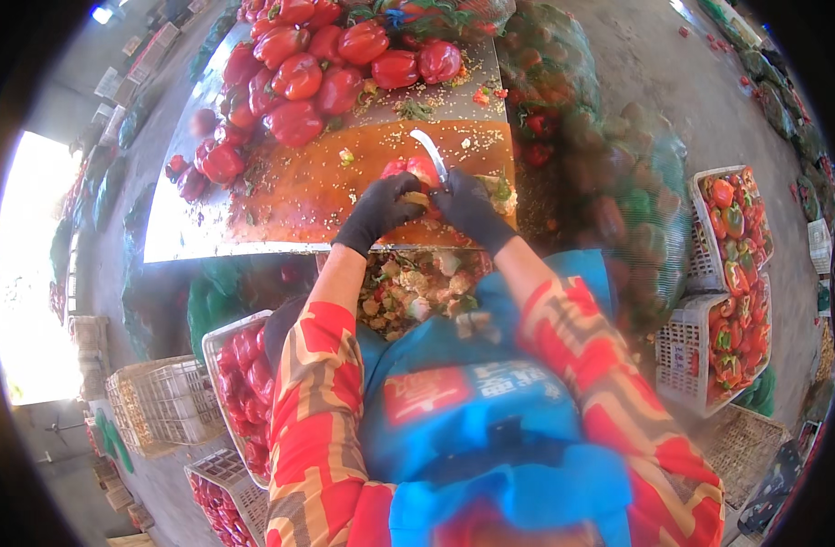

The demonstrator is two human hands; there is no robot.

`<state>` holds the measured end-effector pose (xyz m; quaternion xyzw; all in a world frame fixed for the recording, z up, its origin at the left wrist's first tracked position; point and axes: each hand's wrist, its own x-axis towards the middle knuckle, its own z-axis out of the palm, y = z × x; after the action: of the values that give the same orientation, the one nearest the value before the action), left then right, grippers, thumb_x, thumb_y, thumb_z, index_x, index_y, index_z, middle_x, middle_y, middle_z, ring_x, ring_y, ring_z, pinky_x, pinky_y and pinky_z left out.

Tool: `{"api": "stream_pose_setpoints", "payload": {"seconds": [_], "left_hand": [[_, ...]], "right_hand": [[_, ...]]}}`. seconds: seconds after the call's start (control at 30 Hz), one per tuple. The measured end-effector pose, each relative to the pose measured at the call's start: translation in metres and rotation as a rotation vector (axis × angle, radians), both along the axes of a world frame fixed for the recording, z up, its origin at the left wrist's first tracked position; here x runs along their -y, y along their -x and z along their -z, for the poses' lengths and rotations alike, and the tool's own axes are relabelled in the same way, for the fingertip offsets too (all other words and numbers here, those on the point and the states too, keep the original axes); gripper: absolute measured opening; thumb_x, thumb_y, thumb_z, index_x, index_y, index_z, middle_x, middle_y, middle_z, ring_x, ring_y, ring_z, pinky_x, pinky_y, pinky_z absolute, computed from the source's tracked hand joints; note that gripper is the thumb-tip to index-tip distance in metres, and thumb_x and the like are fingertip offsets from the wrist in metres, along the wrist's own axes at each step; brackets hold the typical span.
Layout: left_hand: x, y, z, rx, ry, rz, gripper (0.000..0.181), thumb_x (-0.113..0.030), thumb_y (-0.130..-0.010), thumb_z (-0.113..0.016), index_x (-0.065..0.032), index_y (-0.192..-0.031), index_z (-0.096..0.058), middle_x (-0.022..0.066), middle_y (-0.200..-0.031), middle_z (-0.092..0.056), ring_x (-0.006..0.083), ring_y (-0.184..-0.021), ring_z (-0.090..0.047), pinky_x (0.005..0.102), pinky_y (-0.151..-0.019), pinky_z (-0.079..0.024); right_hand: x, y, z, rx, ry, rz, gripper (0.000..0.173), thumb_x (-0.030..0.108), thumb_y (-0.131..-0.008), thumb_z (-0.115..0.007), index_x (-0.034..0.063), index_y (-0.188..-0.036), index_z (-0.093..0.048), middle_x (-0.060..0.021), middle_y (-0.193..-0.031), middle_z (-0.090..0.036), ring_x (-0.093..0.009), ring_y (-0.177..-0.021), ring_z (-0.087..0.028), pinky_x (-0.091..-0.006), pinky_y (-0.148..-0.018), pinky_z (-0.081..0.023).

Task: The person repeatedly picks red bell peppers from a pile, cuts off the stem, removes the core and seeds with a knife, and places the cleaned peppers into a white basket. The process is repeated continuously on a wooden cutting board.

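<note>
Both hands wear dark gloves and meet over an orange-brown cutting board [294, 184] strewn with seeds. My left hand [387, 206] is closed around a red bell pepper [423, 171] that shows between the hands, with a pale yellowish piece at its fingers. In my right hand [467, 205] is a knife [429, 152] with a curved blade, pointing up and away over the pepper. A pale trimmed piece with green on it [503, 195] lies just right of that hand. Whole red bell peppers [298, 75] are heaped on the metal table [185, 212] beyond the board.
Pepper cores and scraps [414, 284] fill a container below the table edge. Plastic crates of red peppers stand at the left [243, 383] and right [739, 342]. Mesh sacks of peppers [636, 219] bulge beside the table's right side. An empty-looking crate [164, 403] sits at lower left.
</note>
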<state>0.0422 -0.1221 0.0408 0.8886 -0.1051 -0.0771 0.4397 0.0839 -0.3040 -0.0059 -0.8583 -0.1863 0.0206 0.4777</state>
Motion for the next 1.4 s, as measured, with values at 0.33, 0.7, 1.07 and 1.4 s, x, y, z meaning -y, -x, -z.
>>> {"api": "stream_pose_setpoints", "payload": {"seconds": [0.33,0.7,1.07,1.4], "left_hand": [[0.023,0.007,0.044,0.384,-0.239,-0.332,0.022,-0.023,-0.080,-0.064,-0.0125,-0.098,-0.059,0.0150,-0.101,-0.061,0.0386,-0.084,-0.061,0.0439,-0.071,-0.050],[-0.013,0.022,0.001,-0.097,1.576,-0.328,0.013,-0.018,-0.089,-0.061,-0.0075,-0.096,-0.058,0.0003,-0.073,-0.057,0.0049,-0.052,-0.047,0.0204,-0.040,-0.037],[0.039,0.039,-0.013,0.290,0.830,-0.618,0.037,-0.013,-0.080,-0.072,-0.0013,-0.112,-0.057,0.0073,-0.100,-0.063,0.0118,-0.087,-0.059,0.0250,-0.072,-0.050],[-0.035,0.024,0.010,0.395,-0.943,-0.622,0.050,-0.015,-0.079,-0.056,-0.0193,-0.128,-0.048,0.0119,-0.116,-0.055,0.0326,-0.100,-0.058,0.0415,-0.077,-0.053]], "right_hand": [[-0.003,-0.006,0.012,0.024,-0.009,0.003,0.024,0.020,-0.078,-0.061,-0.0012,-0.086,-0.054,-0.0242,-0.079,-0.061,-0.041,-0.077,-0.060,-0.0460,-0.069,-0.046],[0.002,0.002,-0.016,-0.518,-0.416,0.089,0.022,0.015,-0.074,-0.061,-0.0004,-0.086,-0.050,-0.0116,-0.062,-0.055,-0.018,-0.042,-0.053,-0.0345,-0.039,-0.043],[-0.012,0.037,-0.050,-0.640,-0.779,-0.162,0.019,0.011,-0.080,-0.063,0.0046,-0.097,-0.057,-0.0043,-0.068,-0.059,-0.014,-0.052,-0.057,-0.0276,-0.044,-0.047],[-0.003,0.006,-0.029,-0.653,-0.880,-0.163,0.028,0.011,-0.089,-0.059,0.0069,-0.116,-0.055,-0.0123,-0.094,-0.067,-0.015,-0.058,-0.060,-0.0259,-0.046,-0.047]]}}
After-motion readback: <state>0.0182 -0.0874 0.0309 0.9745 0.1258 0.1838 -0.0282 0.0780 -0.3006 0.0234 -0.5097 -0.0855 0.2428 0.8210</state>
